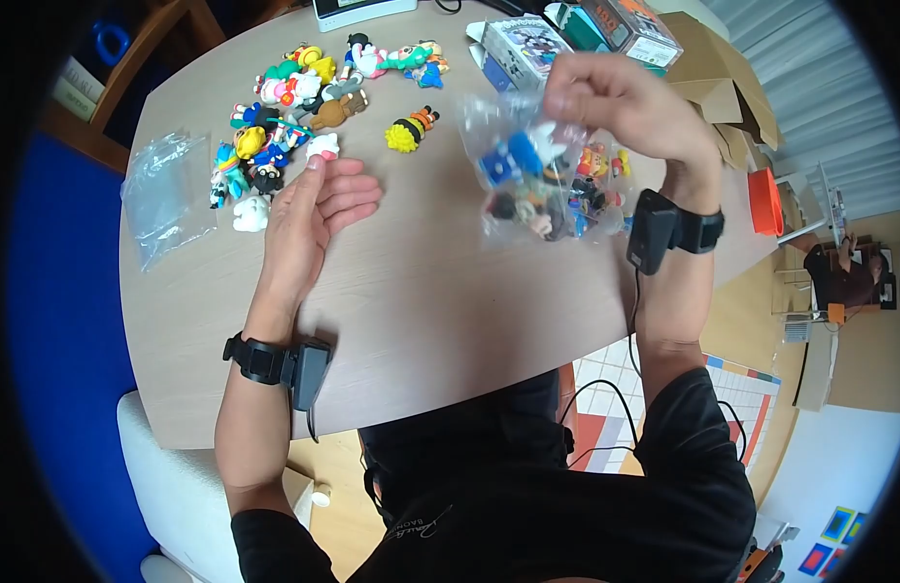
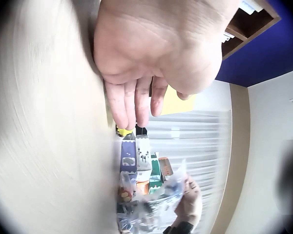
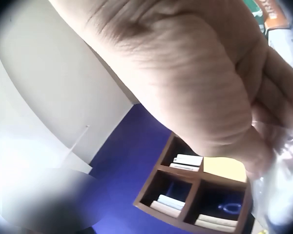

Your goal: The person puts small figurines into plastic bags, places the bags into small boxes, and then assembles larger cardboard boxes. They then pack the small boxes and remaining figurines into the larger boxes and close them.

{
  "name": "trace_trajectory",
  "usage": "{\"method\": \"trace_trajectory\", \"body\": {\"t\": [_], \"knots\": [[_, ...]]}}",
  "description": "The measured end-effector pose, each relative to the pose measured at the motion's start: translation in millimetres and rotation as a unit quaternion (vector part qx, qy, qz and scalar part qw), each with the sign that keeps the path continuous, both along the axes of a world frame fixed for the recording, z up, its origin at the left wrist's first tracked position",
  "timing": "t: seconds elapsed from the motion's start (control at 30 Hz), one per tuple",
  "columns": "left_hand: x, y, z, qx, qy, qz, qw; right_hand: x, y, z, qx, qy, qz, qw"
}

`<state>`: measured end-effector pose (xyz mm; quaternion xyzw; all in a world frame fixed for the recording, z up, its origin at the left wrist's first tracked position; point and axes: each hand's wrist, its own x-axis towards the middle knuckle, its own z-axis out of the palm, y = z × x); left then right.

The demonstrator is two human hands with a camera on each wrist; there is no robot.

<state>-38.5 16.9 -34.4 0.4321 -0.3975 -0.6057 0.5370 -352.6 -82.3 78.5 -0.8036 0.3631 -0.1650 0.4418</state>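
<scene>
My right hand [image 1: 629, 105] is raised over the right part of the table, pinching the top of a clear plastic bag [image 1: 498, 117]. Inside the bag are small figurines, among them a blue-and-white one [image 1: 527, 155]. More colourful figurines [image 1: 597, 165] show just right of the bag, partly overlapped by it. My left hand [image 1: 309, 214] is held palm turned inward with fingers extended, near a small white figurine [image 1: 323, 146] at its thumb tip. In the left wrist view the fingers [image 2: 132, 105] are straight and hold nothing. Another white figurine [image 1: 252, 214] lies left of that hand.
Several figurines [image 1: 275, 87] cluster at the back left of the table [image 1: 391, 311]. A yellow-haired figurine [image 1: 406, 134] lies apart near the middle. An empty clear bag [image 1: 166, 199] lies at the left edge. Printed boxes [image 1: 527, 49] and an open cardboard box [image 1: 727, 83] stand at the back right.
</scene>
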Motion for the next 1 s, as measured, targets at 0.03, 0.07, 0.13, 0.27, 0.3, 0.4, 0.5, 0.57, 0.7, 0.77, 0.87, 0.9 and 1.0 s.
{"method": "trace_trajectory", "body": {"t": [0.03, 0.07, 0.13, 0.27, 0.3, 0.4, 0.5, 0.57, 0.7, 0.77, 0.87, 0.9, 1.0], "knots": [[-0.9, 0.7, 0.7, 0.001, -0.001, -0.001, 1.000, -0.1, -1.1, -1.6, -0.001, 0.044, 0.010, 0.999], [-0.9, 0.3, 1.1, 0.003, -0.001, -0.002, 1.000, 1.8, 1.1, -1.1, 0.040, 0.114, -0.035, 0.992], [-1.4, 1.4, 2.7, 0.004, -0.006, -0.011, 1.000, 3.0, -2.9, -3.5, 0.008, 0.173, -0.065, 0.983], [1.3, -0.4, -0.3, 0.009, -0.004, -0.017, 1.000, 5.3, -8.1, -12.7, 0.017, 0.187, -0.115, 0.975], [0.9, -0.4, -0.2, 0.010, -0.005, -0.018, 1.000, 5.8, -9.1, -15.0, 0.014, 0.191, -0.122, 0.974], [0.9, 0.1, 0.2, 0.009, -0.010, -0.023, 1.000, 1.3, -19.1, -26.5, -0.055, 0.229, -0.097, 0.967], [1.5, 0.5, 0.3, 0.006, -0.015, -0.030, 0.999, -0.4, -21.1, -29.4, -0.108, 0.257, -0.115, 0.953], [1.5, 0.1, -0.1, 0.010, -0.017, -0.032, 0.999, 2.1, -16.4, -26.9, -0.148, 0.263, -0.141, 0.943], [3.3, -0.7, -2.1, 0.008, -0.009, -0.037, 0.999, 18.6, -5.7, -22.9, -0.203, 0.168, -0.147, 0.953], [1.9, -0.5, -1.9, 0.008, -0.008, -0.038, 0.999, 33.2, 7.2, -18.1, -0.214, 0.172, -0.121, 0.954], [1.5, -0.4, 1.4, 0.025, -0.016, -0.030, 0.999, 53.0, 23.6, -25.4, -0.241, 0.140, -0.052, 0.959], [1.9, -0.1, 3.1, 0.025, -0.020, -0.030, 0.999, 56.1, 24.9, -35.6, -0.264, 0.127, -0.025, 0.956], [0.7, 2.6, 8.8, 0.005, -0.052, -0.028, 0.998, 64.8, 33.8, -58.5, -0.295, 0.081, 0.048, 0.951]]}}
